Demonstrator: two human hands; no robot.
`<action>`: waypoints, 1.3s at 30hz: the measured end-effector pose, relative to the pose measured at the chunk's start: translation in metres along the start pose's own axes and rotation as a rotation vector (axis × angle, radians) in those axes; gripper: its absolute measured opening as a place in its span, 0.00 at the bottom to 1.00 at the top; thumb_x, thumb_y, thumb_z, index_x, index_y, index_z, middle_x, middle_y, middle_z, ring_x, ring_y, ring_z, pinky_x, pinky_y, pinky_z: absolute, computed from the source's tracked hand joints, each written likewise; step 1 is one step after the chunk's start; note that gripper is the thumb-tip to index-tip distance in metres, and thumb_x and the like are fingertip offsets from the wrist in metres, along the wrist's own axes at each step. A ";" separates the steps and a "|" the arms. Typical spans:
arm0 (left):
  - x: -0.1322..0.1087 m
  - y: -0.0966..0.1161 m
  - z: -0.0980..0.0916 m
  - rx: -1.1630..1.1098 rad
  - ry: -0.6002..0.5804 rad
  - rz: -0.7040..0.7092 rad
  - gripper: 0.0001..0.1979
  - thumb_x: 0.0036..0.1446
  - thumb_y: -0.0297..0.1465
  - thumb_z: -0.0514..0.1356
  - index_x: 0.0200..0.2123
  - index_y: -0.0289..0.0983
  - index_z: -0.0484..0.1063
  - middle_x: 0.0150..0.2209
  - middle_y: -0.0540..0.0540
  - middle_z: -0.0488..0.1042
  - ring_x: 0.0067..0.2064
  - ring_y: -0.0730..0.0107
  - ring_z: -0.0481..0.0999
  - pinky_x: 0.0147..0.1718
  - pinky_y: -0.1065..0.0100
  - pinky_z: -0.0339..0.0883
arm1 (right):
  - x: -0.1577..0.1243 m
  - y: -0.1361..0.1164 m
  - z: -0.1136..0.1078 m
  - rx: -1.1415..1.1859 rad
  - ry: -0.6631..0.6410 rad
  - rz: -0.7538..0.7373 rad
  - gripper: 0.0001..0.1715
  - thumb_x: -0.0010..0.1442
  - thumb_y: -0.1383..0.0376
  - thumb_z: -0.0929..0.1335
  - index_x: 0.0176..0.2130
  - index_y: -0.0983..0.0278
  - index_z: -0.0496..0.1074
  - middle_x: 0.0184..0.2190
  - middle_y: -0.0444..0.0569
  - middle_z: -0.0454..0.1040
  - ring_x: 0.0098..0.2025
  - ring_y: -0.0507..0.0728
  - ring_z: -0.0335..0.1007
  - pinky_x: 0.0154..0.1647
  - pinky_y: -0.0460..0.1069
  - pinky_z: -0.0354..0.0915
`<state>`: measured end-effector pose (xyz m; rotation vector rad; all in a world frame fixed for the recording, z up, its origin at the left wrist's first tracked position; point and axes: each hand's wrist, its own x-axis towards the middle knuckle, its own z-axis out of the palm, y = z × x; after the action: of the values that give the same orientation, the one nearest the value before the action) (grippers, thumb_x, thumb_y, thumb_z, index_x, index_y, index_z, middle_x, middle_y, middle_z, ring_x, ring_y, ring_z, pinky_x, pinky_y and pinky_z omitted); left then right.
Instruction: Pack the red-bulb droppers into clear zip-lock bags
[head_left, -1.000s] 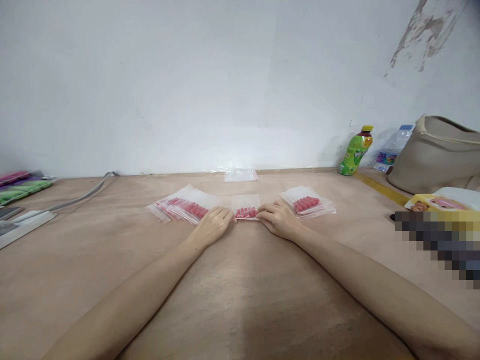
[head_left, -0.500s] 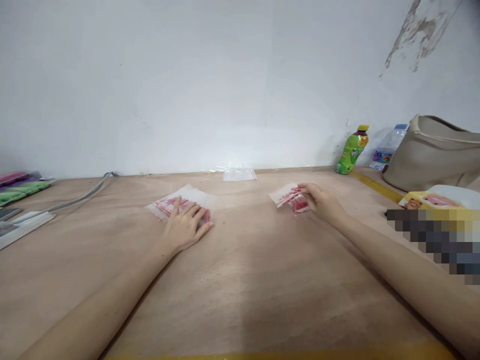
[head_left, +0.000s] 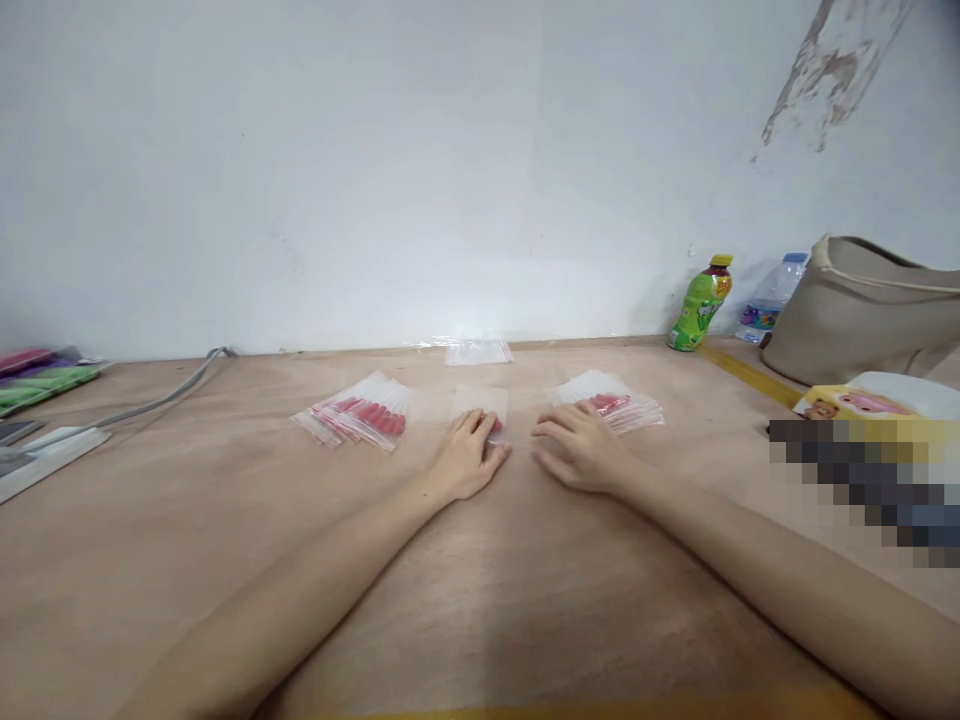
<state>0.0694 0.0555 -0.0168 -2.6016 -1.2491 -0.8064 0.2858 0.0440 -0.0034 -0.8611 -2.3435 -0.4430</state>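
A small clear zip bag [head_left: 484,400] with something red inside lies flat in the middle of the table. My left hand [head_left: 466,462] rests on its near part, fingers stretched over it and thumb apart. To the left, a fan of several such bags [head_left: 360,412] with red contents lies untouched. A second fan of bags [head_left: 619,400] spreads on the right. My right hand [head_left: 581,447] is at this fan's near left side, fingers apart and holding nothing; I cannot tell whether they touch the bags.
Flat clear bags [head_left: 478,352] lie against the wall. A green drink bottle [head_left: 701,305], a water bottle [head_left: 772,300], a beige bag [head_left: 862,310] and a yellow pack [head_left: 862,400] stand at right. On the left are a grey cable [head_left: 172,392], a power strip [head_left: 56,460] and green packets [head_left: 49,385].
My left hand has moved right, off the left fan, onto a single bag in the middle. My right hand has let go of its bags, now in the right fan, and moved left.
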 end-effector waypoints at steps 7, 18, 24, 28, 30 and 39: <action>-0.009 -0.013 -0.003 -0.073 -0.023 -0.052 0.20 0.56 0.28 0.54 0.53 0.32 0.62 0.53 0.37 0.63 0.54 0.57 0.64 0.51 0.57 0.61 | 0.030 -0.009 0.043 0.092 -0.069 0.051 0.11 0.56 0.63 0.63 0.39 0.64 0.69 0.37 0.51 0.70 0.38 0.54 0.65 0.40 0.50 0.54; -0.006 -0.021 -0.016 -0.097 -0.064 -0.027 0.16 0.58 0.30 0.53 0.49 0.37 0.68 0.50 0.45 0.69 0.50 0.65 0.69 0.50 0.64 0.62 | 0.021 -0.002 0.048 0.276 0.054 0.064 0.09 0.57 0.68 0.63 0.40 0.65 0.67 0.37 0.52 0.70 0.38 0.54 0.66 0.39 0.49 0.63; -0.008 -0.018 -0.018 -0.048 -0.034 -0.024 0.15 0.57 0.31 0.54 0.48 0.38 0.69 0.49 0.45 0.70 0.48 0.65 0.71 0.48 0.65 0.65 | 0.015 0.006 0.048 0.150 0.076 -0.007 0.10 0.58 0.71 0.61 0.31 0.65 0.71 0.32 0.51 0.73 0.34 0.54 0.68 0.35 0.48 0.63; -0.009 -0.018 -0.017 -0.013 0.015 0.007 0.15 0.56 0.33 0.56 0.46 0.37 0.70 0.46 0.43 0.72 0.44 0.62 0.73 0.43 0.63 0.67 | 0.018 0.003 0.042 0.017 0.095 -0.044 0.11 0.58 0.71 0.61 0.31 0.64 0.72 0.31 0.49 0.75 0.34 0.53 0.68 0.38 0.50 0.58; -0.007 -0.017 -0.014 -0.001 0.044 0.045 0.15 0.54 0.34 0.57 0.46 0.36 0.70 0.44 0.42 0.72 0.43 0.61 0.73 0.42 0.62 0.67 | 0.019 0.002 0.040 -0.012 0.097 -0.042 0.11 0.58 0.71 0.61 0.32 0.64 0.72 0.31 0.49 0.75 0.34 0.53 0.68 0.39 0.51 0.56; 0.017 -0.009 0.014 0.062 0.144 0.288 0.07 0.57 0.27 0.53 0.35 0.36 0.72 0.37 0.46 0.75 0.39 0.66 0.72 0.40 0.64 0.64 | 0.022 0.001 0.040 -0.055 0.088 -0.018 0.12 0.59 0.68 0.61 0.30 0.65 0.72 0.27 0.47 0.74 0.32 0.52 0.66 0.42 0.52 0.50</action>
<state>0.0763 0.0777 -0.0204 -2.5401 -0.8232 -0.8644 0.2564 0.0750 -0.0201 -0.8295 -2.2689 -0.5439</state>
